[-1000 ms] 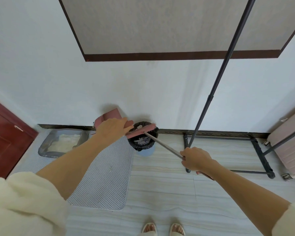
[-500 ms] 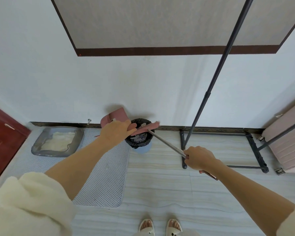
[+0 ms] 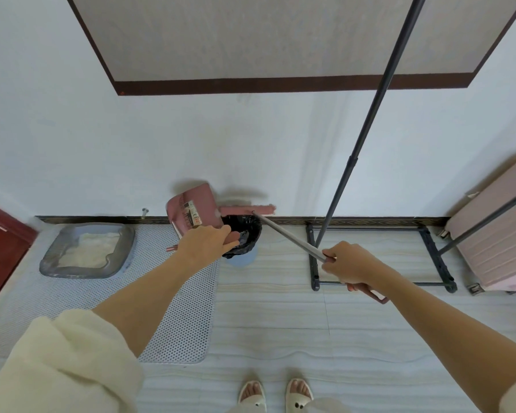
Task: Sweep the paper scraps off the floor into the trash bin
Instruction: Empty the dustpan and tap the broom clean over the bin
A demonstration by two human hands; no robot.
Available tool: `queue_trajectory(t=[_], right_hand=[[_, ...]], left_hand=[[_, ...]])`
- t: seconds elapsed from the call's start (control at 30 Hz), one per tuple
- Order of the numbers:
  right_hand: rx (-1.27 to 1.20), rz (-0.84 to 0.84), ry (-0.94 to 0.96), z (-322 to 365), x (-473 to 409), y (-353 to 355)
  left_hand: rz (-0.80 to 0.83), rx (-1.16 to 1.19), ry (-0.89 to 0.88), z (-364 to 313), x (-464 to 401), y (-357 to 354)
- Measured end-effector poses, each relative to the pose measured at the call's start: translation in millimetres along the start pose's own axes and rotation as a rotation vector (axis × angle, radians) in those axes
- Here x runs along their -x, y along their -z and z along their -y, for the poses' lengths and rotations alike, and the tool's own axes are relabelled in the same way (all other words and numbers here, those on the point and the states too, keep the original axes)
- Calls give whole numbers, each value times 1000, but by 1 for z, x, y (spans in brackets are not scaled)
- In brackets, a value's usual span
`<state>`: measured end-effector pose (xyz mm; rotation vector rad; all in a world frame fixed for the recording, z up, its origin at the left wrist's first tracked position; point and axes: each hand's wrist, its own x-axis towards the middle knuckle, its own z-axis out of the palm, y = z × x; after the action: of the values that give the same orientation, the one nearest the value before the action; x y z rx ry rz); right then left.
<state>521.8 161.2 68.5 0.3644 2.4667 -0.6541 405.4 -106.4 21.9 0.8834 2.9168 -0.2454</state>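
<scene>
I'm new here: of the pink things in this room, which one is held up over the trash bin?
The pink dustpan, gripped by the left hand and tilted over the black-lined trash bin; the pink suitcase stands on the floor.

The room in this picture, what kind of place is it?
Probably a room in a home: a pink suitcase stands beside a garment rack, and a cat litter tray sits on a perforated mat by the wall.

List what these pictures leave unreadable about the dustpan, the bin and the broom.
All in the head view:
- Trash bin: the left hand and dustpan cover part of its mouth; the contents are too dark to tell.
- Dustpan: whether scraps remain in it cannot be told; its label is too small to read.
- Broom: the head is motion-blurred; the right hand hides part of the handle.
</scene>
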Motion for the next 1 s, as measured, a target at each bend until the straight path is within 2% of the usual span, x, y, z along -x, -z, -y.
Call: queue_trajectory(t=[0.17, 0.37, 0.57, 0.63, 0.8, 1.0], right_hand=[[-238, 22, -33, -1, 2, 15], [-529, 101, -91, -3, 4, 29], [-832, 197, -171, 16, 2, 31], [-780, 183, -120, 23, 1, 33], [-478, 142, 44, 27, 0, 36], [-409, 177, 25, 17, 5, 37]], left_hand=[[-3, -10, 13, -1, -4, 6], [-59, 27, 94, 7, -2, 14], [-74, 21, 102, 12, 8, 24], [-74, 33, 97, 8, 9, 28], [-91, 6, 47, 1, 4, 27], [-80, 17, -11, -5, 1, 13]])
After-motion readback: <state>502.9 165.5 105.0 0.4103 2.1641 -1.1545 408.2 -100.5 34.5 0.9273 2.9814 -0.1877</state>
